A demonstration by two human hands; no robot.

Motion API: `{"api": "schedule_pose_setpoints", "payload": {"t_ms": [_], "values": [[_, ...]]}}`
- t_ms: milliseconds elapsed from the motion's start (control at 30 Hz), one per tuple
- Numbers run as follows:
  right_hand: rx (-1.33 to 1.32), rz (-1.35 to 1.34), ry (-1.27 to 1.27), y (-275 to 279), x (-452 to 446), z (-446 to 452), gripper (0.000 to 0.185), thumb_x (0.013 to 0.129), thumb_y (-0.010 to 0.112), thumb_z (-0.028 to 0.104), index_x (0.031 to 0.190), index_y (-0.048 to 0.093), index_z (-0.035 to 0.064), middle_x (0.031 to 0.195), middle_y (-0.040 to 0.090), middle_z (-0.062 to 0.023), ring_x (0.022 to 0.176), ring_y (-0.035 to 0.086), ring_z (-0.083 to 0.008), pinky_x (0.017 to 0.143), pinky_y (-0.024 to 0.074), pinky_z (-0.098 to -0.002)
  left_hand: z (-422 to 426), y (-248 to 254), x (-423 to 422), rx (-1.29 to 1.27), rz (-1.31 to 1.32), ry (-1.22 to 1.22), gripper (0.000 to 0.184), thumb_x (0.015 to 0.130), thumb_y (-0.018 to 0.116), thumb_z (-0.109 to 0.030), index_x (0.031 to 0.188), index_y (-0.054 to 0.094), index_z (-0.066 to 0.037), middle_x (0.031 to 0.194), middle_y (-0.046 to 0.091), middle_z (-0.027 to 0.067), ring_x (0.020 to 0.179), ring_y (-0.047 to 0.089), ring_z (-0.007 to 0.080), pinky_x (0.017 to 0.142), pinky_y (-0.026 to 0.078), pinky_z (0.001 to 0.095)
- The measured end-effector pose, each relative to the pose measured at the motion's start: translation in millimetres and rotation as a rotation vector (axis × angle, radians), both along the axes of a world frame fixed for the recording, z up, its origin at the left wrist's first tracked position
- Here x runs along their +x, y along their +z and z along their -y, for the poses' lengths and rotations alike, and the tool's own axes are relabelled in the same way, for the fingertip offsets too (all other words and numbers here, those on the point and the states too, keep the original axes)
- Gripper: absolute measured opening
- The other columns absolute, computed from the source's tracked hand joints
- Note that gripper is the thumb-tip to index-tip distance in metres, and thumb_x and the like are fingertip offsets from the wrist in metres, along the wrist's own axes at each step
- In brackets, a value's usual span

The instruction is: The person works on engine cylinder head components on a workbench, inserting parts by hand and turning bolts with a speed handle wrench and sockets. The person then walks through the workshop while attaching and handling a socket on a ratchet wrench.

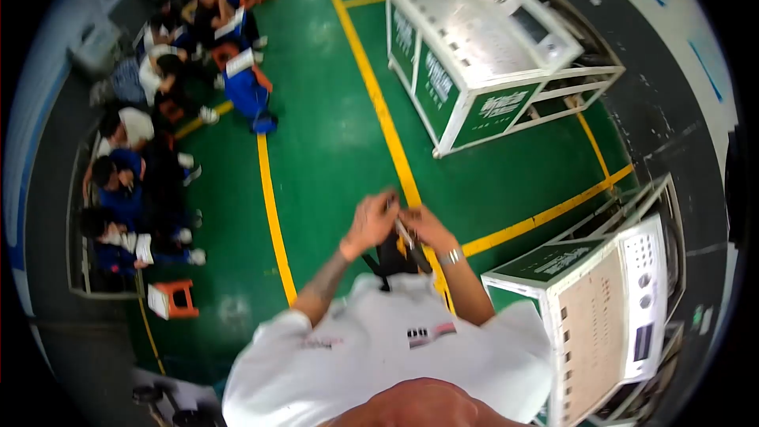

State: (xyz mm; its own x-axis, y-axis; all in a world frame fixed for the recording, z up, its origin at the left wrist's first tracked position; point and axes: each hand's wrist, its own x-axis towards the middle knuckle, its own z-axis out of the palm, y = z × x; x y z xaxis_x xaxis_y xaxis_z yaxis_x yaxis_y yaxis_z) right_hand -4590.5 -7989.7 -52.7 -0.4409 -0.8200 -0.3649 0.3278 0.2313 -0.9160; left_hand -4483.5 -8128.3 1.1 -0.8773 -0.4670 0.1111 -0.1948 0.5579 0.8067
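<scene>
My left hand (371, 223) is closed in front of my chest, its fingers curled round the upper end of a slim tool with a metal shaft and dark handle (414, 251). My right hand (428, 229), with a metal watch (451, 256) at the wrist, meets it from the other side. Its fingers are bent against the same tool, but blur hides their exact grip. The tool slants down towards my white shirt (395, 332). Dark straps or trousers show below the hands; I cannot tell which.
Control-panel benches stand to the right, one ahead (482, 39) and one close beside me (593, 324). Several people sit along the left side, some with papers. An orange stool (183, 299) is at lower left. Yellow lines (371, 79) mark the green floor (316, 111).
</scene>
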Motion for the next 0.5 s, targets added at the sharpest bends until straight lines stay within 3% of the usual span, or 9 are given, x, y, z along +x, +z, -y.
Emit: {"api": "schedule_pose_setpoints", "payload": {"t_ms": [33, 67, 167, 233, 267, 333, 367, 467, 500], "values": [[0.009, -0.067, 0.017, 15, -39, 44, 0.029, 0.092, 0.065, 0.032, 0.094, 0.064, 0.0039, 0.083, 0.062, 0.0011, 0.072, 0.054, -0.008, 0.06, 0.0459, -0.0272, 46, -9, -41, -0.017, -0.03, 0.006, 0.022, 0.089, 0.057, -0.022, 0.102, 0.061, -0.005, 0.087, 0.063, 0.0216, 0.084, 0.058, 0.0423, 0.074, 0.047, 0.0489], [0.099, -0.348, 0.179, 14, -87, 90, 0.03, 0.093, 0.063, 0.033, 0.092, 0.066, 0.0033, 0.076, 0.061, 0.0013, 0.066, 0.053, -0.0076, 0.055, 0.0434, -0.027, 88, 1, -75, -0.049, -0.183, 0.009, 0.022, 0.09, 0.055, -0.023, 0.102, 0.06, -0.005, 0.085, 0.062, 0.0209, 0.081, 0.057, 0.0417, 0.073, 0.046, 0.0495], [-0.106, -0.1, 0.209, 68, -193, 248, 0.032, 0.095, 0.06, 0.034, 0.092, 0.069, 0.0023, 0.069, 0.058, 0.0023, 0.06, 0.05, -0.0071, 0.051, 0.0399, -0.0266, 239, 45, -169, 0.003, -0.157, -0.011, 0.022, 0.091, 0.051, -0.021, 0.1, 0.058, -0.003, 0.079, 0.06, 0.0195, 0.076, 0.057, 0.0386, 0.069, 0.045, 0.0473], [-0.05, -0.017, 0.388, 94, -242, 323, 0.033, 0.094, 0.062, 0.034, 0.094, 0.071, 0.0021, 0.07, 0.059, 0.0031, 0.06, 0.048, -0.0058, 0.051, 0.0383, -0.0247, 312, 58, -203, 0.523, -0.176, -0.033, 0.02, 0.09, 0.047, -0.018, 0.098, 0.056, -0.001, 0.073, 0.055, 0.0165, 0.068, 0.056, 0.0297, 0.064, 0.044, 0.0417], [-0.04, -0.032, 0.425, 97, -268, 367, 0.033, 0.094, 0.062, 0.034, 0.094, 0.071, 0.0021, 0.07, 0.059, 0.0031, 0.06, 0.048, -0.0058, 0.051, 0.0383, -0.0247, 351, 64, -221, 0.528, -0.202, -0.002, 0.02, 0.09, 0.047, -0.018, 0.098, 0.056, -0.001, 0.073, 0.055, 0.0165, 0.068, 0.056, 0.0297, 0.064, 0.044, 0.0417], [-0.051, -0.157, 0.504, 96, -316, 462, 0.037, 0.093, 0.063, 0.036, 0.096, 0.07, 0.0004, 0.073, 0.062, 0.0021, 0.063, 0.049, -0.0057, 0.055, 0.0397, -0.0244, 425, 73, -260, 0.392, -0.18, 0.096, 0.021, 0.085, 0.045, -0.015, 0.096, 0.056, 0.0, 0.075, 0.054, 0.0096, 0.073, 0.054, 0.0137, 0.063, 0.041, 0.0307], [-0.112, -0.21, 0.602, 94, -344, 509, 0.038, 0.093, 0.064, 0.037, 0.096, 0.07, -0.0004, 0.076, 0.064, 0.0005, 0.066, 0.05, -0.0056, 0.059, 0.0418, -0.0241, 465, 58, -282, 0.29, -0.241, 0.147, 0.018, 0.081, 0.045, -0.01, 0.091, 0.056, 0.001, 0.07, 0.054, 0.0079, 0.064, 0.052, 0.0132, 0.057, 0.039, 0.0287], [-0.139, -0.199, 0.763, 76, -426, 648, 0.037, 0.093, 0.064, 0.036, 0.095, 0.069, -0.0012, 0.076, 0.064, -0.0004, 0.069, 0.052, -0.006, 0.064, 0.0432, -0.0251, 580, 26, -360, 0.326, -0.271, 0.282, 0.016, 0.077, 0.043, -0.004, 0.086, 0.056, 0.002, 0.065, 0.052, 0.0073, 0.058, 0.05, 0.0128, 0.053, 0.038, 0.0277], [-0.144, -0.213, 0.753, 75, -453, 690, 0.036, 0.093, 0.064, 0.036, 0.093, 0.069, -0.0001, 0.072, 0.063, 0.0002, 0.064, 0.052, -0.0057, 0.058, 0.0433, -0.0248, 615, 27, -394, 0.426, -0.333, 0.364, 0.014, 0.076, 0.044, -0.001, 0.082, 0.056, 0.002, 0.062, 0.051, 0.0067, 0.055, 0.05, 0.0125, 0.05, 0.038, 0.0289]]}}
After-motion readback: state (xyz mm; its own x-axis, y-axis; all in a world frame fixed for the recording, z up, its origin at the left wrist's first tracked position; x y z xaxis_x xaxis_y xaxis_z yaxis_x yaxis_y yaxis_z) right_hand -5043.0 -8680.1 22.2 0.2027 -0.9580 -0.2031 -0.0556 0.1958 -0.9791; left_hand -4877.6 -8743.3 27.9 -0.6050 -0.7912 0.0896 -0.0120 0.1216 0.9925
